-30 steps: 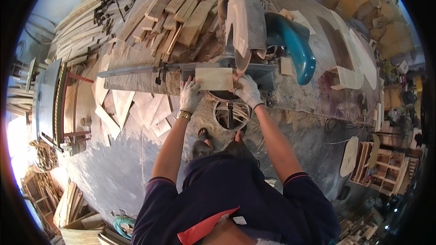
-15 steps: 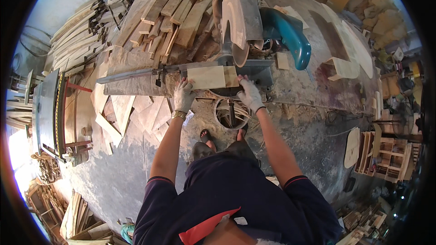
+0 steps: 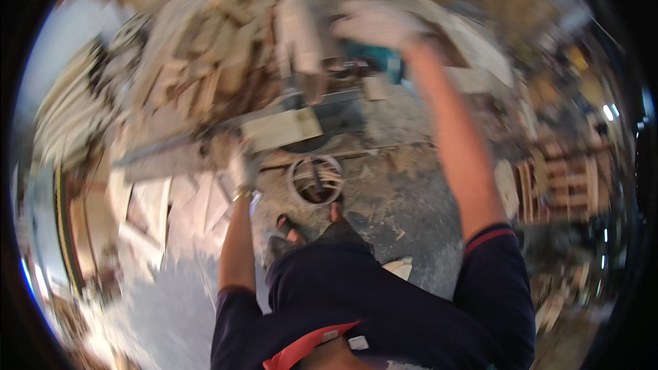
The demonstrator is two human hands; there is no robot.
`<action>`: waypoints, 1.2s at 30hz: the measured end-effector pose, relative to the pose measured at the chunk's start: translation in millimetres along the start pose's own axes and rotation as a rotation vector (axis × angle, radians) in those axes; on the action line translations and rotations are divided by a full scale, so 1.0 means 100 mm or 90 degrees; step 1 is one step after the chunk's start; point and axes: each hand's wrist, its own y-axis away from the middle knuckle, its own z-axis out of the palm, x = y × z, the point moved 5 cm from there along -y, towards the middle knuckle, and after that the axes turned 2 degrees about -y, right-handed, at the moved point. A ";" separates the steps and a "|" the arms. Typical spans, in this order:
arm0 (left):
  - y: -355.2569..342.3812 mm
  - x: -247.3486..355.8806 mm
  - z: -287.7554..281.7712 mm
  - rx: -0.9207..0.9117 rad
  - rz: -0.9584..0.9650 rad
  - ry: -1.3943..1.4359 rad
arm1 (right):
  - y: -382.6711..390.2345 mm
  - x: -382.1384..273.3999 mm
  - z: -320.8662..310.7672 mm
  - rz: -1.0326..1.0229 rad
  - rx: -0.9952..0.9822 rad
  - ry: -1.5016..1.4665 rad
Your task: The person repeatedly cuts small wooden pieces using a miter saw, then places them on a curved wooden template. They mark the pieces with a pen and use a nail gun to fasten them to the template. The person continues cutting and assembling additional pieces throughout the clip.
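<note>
A pale wooden board [image 3: 277, 130] lies across the base of the cutting saw, against its metal fence. My left hand [image 3: 242, 166], in a light glove, is at the board's left end and holds it there. Blur softens the fingers. Above the board stands the saw's grey blade guard [image 3: 299, 31], with the teal handle [image 3: 384, 59] to its right. My gloved right hand [image 3: 377, 24] is raised over that handle, and its fingers are smeared by motion. Whether it touches the handle cannot be made out.
Cut wood strips [image 3: 212, 44] are heaped on the bench left of the saw. A round bucket [image 3: 293, 188] with offcuts stands below the board, by my feet. Flat wood pieces [image 3: 147, 216] lie on the floor at left. A wooden rack [image 3: 562, 185] is at right.
My right hand has left the board's right end and swung up to the saw handle. My left hand stays at the board. The whole view has shifted and blurred.
</note>
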 end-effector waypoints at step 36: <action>0.05 0.09 0.07 0.071 0.010 -0.028 | 1.66 0.10 2.50 0.334 0.157 -0.541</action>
